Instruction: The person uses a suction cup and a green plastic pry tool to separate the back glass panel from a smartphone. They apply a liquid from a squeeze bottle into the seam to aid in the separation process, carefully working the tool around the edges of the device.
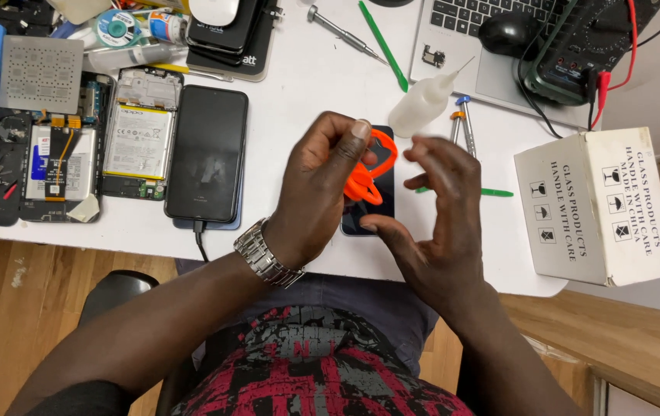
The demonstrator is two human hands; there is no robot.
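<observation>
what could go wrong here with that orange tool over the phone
The left hand grips the orange tool right above the dark phone; a slip might scratch its glass. The phone lies near the table edge and may slide off. The right hand could knock over the squeeze bottle.

white table [299, 85], wooden floor [22, 308]

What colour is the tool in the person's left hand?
Bright orange. The tool, held by the left hand, shows best in the head view.

Phone [380, 208] on table [299, 92], box [596, 204] right.
</observation>
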